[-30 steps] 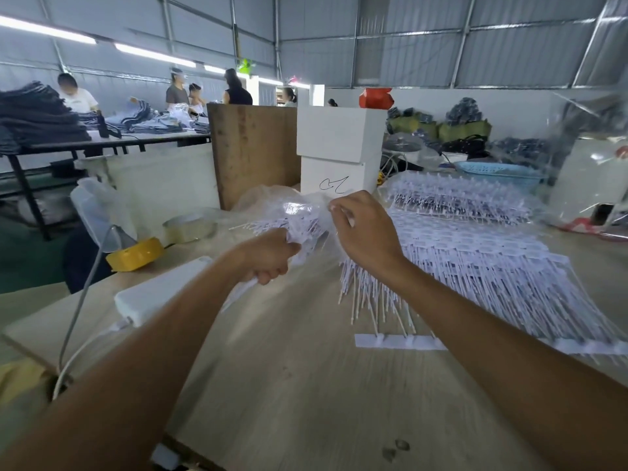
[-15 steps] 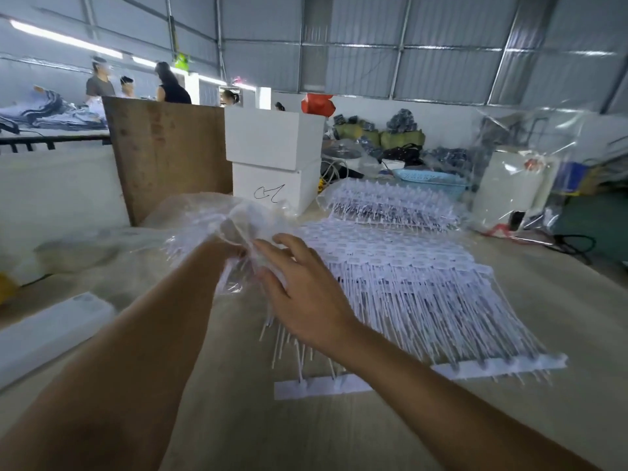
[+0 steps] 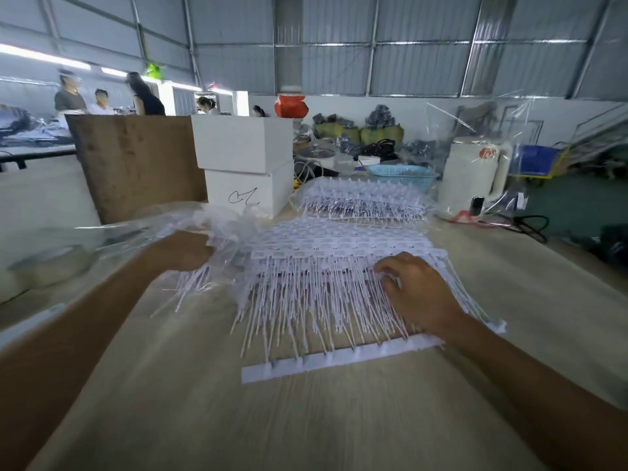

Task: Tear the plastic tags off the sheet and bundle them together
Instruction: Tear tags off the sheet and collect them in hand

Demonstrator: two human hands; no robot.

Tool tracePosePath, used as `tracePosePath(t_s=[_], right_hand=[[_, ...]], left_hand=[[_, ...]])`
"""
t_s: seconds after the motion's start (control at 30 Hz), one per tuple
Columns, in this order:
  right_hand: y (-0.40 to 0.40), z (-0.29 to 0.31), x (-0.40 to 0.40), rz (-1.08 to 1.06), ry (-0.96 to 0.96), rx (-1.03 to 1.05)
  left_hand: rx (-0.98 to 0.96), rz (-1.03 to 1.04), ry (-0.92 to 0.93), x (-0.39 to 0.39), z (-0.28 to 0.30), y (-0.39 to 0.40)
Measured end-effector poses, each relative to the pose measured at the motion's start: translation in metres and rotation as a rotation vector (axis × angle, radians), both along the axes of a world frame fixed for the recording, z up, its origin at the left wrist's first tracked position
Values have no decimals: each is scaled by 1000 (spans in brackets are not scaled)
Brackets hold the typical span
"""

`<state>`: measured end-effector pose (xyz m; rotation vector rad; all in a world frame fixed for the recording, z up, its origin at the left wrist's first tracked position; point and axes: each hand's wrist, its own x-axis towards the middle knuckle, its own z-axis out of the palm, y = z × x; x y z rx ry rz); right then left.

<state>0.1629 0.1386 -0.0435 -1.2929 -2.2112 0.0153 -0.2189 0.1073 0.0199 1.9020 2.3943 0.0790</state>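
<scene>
**Right hand drops to the sheet for the next handful**

Since half a second ago the right hand (image 3: 416, 294) has left the bundle and come down on the right part of the sheet of plastic tags (image 3: 339, 266), which lies flat on the table (image 3: 306, 419) in front of the person. Its fingers curl into the thin white stems there, a grip closing on a few tags, though blur hides how many. The left hand (image 3: 187, 251) stays raised on the left, gripping the bundle of torn tags (image 3: 224, 239), part wrapped in clear film, with loose stems fanning out below it.

Judging by their look, the tags are very light, thin and springy: stiff enough to poke out straight, flexible enough to bend and splay. They seem smooth and apt to slide out of a loose grip. The stems run down to a white runner strip (image 3: 339, 360) at the near edge, where they should snap free. Best hold is probably across several stems near the flat printed heads, pulling away from the strip. A second stack of sheets (image 3: 360, 198) waits further back.
</scene>
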Motion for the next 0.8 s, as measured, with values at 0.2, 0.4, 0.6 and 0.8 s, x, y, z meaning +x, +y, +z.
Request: tracePosePath(t_s=[0.2, 0.4, 0.6, 0.8], right_hand=[[-29, 8, 29, 379, 41, -156], [-50, -8, 37, 484, -209, -134], [-61, -13, 39, 467, -290, 111], [-65, 4, 48, 497, -157, 250]], left_hand=[[-367, -322, 441, 37, 34, -66], [48, -337, 495, 91, 65, -82], [9, -699, 142, 188, 17, -91], [225, -740, 233, 215, -34, -91]])
